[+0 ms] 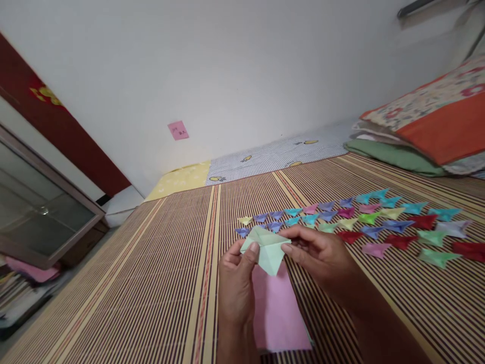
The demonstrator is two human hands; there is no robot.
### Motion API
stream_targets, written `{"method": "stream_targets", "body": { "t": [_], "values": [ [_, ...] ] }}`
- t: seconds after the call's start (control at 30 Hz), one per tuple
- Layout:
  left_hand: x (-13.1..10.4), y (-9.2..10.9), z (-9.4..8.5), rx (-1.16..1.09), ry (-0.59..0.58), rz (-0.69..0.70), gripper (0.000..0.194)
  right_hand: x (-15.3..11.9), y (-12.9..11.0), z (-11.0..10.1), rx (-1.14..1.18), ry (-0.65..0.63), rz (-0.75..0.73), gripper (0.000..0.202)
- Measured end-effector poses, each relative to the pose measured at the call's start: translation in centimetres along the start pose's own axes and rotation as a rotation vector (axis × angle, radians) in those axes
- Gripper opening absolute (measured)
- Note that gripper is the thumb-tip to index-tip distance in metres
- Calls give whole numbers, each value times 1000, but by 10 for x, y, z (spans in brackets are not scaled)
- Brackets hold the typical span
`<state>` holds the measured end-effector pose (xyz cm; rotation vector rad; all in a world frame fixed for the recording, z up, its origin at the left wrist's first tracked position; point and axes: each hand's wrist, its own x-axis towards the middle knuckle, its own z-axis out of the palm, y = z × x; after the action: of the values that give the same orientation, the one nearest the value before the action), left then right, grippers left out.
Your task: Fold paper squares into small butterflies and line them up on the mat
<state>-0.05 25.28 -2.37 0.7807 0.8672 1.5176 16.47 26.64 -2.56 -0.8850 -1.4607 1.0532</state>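
A pale wall (pixel 235 76) bounds the far side. The striped mat (pixel 170 283) extends toward it and ends at a strip of patterned cloth (pixel 257 164). The widest span of mat surface lies left of the hands. A glass-panelled cabinet (pixel 41 202) stands beyond the left edge; stacked bedding (pixel 435 121) limits the far right corner.

The right hand (pixel 322 253) enters from the lower right with its forearm angled inward; thumb and index finger pinch the right corner of the green paper (pixel 271 253). The left hand (pixel 238 278) is upright, thumb on the upper face, fingers behind the left corner. The green paper is held over a pink paper (pixel 280 318), which lies on the mat between the forearms.

Rows of multicoloured folded paper pieces (pixel 348 236) obstruct the area beyond and right of the hands. A pink note (pixel 178 130) is fixed to the wall.
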Motion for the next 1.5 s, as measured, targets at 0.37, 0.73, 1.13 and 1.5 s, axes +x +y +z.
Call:
{"method": "stream_targets", "body": {
  "t": [0.37,0.73,1.13,1.5],
  "values": [
    [-2,-2,-1,86,-81,16,19,1,-5,9,-1,12,-66,16],
    [-4,-7,4,197,-31,11,30,0,-5,17,26,64,35,24],
    [-5,-3,7,286,-18,55,24,3,-3,15,-90,93,-140,20],
    [-5,0,6,341,-12,73,27,0,-5,13,-187,157,-197,5]
  ]
}}
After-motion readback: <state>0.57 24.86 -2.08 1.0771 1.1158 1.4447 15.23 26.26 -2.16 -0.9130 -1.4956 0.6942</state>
